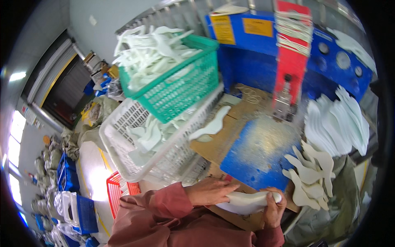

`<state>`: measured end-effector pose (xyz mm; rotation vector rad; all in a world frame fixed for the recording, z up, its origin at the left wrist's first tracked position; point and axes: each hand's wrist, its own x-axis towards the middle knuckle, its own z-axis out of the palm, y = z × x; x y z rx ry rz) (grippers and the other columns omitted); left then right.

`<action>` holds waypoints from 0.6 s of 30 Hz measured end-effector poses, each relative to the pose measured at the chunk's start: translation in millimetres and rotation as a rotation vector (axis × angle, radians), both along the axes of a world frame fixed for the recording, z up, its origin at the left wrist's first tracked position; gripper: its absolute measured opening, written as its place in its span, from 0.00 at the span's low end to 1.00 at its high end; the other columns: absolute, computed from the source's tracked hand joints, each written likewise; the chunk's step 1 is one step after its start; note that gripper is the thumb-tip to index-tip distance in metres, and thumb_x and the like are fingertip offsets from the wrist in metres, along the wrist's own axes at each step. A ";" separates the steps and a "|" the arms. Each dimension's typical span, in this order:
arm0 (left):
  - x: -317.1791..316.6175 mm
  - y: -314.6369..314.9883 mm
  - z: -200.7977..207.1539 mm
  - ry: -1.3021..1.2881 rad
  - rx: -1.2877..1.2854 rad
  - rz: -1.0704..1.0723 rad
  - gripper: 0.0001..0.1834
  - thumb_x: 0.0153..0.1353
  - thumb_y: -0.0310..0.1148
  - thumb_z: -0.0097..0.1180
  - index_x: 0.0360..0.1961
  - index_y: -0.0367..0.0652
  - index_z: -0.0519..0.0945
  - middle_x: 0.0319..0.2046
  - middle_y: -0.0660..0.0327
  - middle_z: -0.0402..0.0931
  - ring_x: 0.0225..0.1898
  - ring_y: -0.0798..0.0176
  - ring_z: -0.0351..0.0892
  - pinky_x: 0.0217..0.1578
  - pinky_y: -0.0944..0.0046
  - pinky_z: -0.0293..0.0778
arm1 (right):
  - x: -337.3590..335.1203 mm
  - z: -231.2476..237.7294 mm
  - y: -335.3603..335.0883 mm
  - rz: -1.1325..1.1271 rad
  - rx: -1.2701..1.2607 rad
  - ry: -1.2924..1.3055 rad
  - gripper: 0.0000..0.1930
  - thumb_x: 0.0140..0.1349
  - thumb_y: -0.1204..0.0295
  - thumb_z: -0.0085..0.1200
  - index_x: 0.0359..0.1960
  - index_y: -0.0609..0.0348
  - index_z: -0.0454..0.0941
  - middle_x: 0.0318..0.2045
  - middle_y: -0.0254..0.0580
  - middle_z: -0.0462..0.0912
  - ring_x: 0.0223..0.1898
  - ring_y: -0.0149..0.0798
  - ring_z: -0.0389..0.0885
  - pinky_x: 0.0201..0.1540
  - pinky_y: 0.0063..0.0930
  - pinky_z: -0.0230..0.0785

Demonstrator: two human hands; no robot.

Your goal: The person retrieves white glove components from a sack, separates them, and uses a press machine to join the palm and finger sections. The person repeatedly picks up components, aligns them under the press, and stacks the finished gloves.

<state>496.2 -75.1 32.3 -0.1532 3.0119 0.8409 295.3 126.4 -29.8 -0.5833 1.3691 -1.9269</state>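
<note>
A pale, smooth, curved plastic-looking piece (249, 200) is held in front of my body. My left hand (214, 192) covers its left end, fingers laid over the top. The right hand (273, 208) grips the other end, thumb and fingers wrapped round it. Just beyond lies a blue plate (257, 152) strewn with pale dust and shavings. To the right of the plate, a loose pile of similar cream-coloured wavy pieces (311, 175) spreads out. Another single piece (212, 124) rests on brown cardboard (227, 131) left of the plate.
A blue machine (247, 55) with dials stands behind, its red upright (290, 61) wound with pale cord. A heaped green basket (181, 88) sits on a white crate (119, 136) at left. Neatly stacked white pieces (335, 123) stand at right. A red basket (114, 193) is lower left.
</note>
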 end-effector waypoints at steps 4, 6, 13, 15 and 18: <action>33.7 -18.9 23.3 0.011 0.008 0.007 0.31 0.69 0.38 0.60 0.71 0.42 0.70 0.37 0.46 0.83 0.38 0.41 0.85 0.38 0.44 0.78 | 24.2 14.3 -18.8 0.051 -0.091 -0.113 0.18 0.70 0.68 0.62 0.57 0.63 0.78 0.42 0.52 0.88 0.45 0.40 0.84 0.54 0.37 0.75; 50.3 -31.9 36.0 -0.035 0.011 -0.006 0.30 0.69 0.38 0.59 0.71 0.44 0.70 0.36 0.46 0.83 0.37 0.41 0.84 0.37 0.44 0.78 | 36.1 24.5 -28.3 0.095 -0.062 -0.133 0.21 0.70 0.69 0.61 0.61 0.63 0.75 0.45 0.51 0.87 0.47 0.40 0.84 0.55 0.37 0.75; 164.6 -102.2 111.3 0.007 0.231 0.344 0.27 0.64 0.25 0.57 0.66 0.39 0.77 0.43 0.49 0.87 0.39 0.48 0.88 0.40 0.55 0.83 | 35.0 35.6 -31.6 0.186 0.199 0.244 0.19 0.74 0.76 0.53 0.65 0.63 0.73 0.52 0.46 0.86 0.52 0.38 0.83 0.58 0.36 0.76; 207.5 -111.1 135.1 0.057 -0.148 0.519 0.32 0.55 0.19 0.60 0.65 0.34 0.77 0.49 0.47 0.86 0.48 0.46 0.87 0.49 0.55 0.82 | 14.8 34.0 -9.0 0.079 0.338 0.571 0.17 0.73 0.71 0.59 0.60 0.61 0.79 0.53 0.47 0.86 0.55 0.41 0.85 0.60 0.35 0.75; 276.2 -152.9 144.0 -0.188 -0.202 0.663 0.43 0.58 0.14 0.54 0.77 0.36 0.61 0.63 0.44 0.76 0.62 0.50 0.78 0.63 0.56 0.75 | -10.1 32.0 28.3 -0.237 0.537 0.833 0.17 0.67 0.75 0.60 0.58 0.62 0.81 0.52 0.51 0.86 0.53 0.49 0.86 0.55 0.36 0.77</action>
